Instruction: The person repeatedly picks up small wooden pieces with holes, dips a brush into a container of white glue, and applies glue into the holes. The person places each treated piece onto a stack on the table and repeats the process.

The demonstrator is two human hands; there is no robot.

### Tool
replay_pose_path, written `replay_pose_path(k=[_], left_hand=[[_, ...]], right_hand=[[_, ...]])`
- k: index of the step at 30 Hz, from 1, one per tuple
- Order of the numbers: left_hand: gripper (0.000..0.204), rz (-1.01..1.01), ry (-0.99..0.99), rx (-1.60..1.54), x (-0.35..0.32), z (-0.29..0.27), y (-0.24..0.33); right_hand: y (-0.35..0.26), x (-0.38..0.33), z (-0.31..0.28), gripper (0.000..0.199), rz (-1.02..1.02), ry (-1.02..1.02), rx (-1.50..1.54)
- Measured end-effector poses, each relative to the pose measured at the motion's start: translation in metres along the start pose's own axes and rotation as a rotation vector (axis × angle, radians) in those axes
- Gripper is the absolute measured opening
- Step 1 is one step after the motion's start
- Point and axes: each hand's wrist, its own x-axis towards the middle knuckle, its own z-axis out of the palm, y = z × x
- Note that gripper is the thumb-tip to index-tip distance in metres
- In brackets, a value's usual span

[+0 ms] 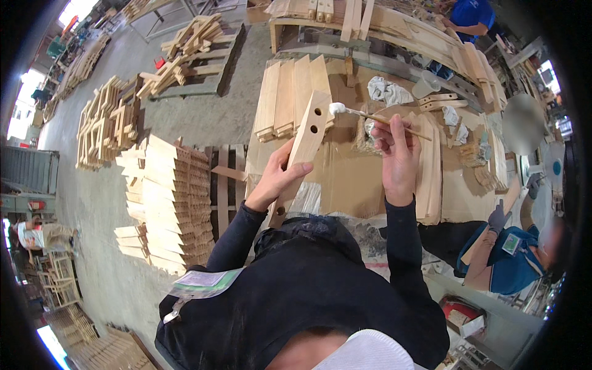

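Clasping a wooden bar (303,143) in left fingers (300,169); pinching in right fingers (398,131) a stick (370,116) with white tip (337,108) near two holes (317,111).

My wood bar (305,145) is pale tan, holes (314,129) dark; my stick (377,119) is light brown, tip (337,108) white. Sleeves (404,234) black, badge (208,283) banded in green, cardboard (351,185) brown, rag (390,91) white, floor (92,203) grey.
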Motion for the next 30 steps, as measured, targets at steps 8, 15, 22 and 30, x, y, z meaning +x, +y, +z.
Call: replay_pose_path(k=[8, 15, 22, 30], left_hand=[[0.051, 0.008, -0.002, -0.036, -0.007, 0.003, 0.007], [0.053, 0.029, -0.011, -0.021, -0.007, 0.001, 0.004], [0.054, 0.030, -0.007, -0.031, -0.012, 0.000, 0.002], [0.057, 0.045, 0.024, -0.041, -0.017, 0.002, -0.003]], right_hand=[[0.013, 0.010, 0.012, 0.015, -0.120, -0.081, -0.070], [0.017, 0.010, 0.016, 0.010, -0.146, -0.103, -0.013], [0.020, -0.001, 0.015, 0.012, -0.116, -0.162, -0.026], [0.018, -0.026, 0.011, 0.012, -0.128, -0.214, -0.060]])
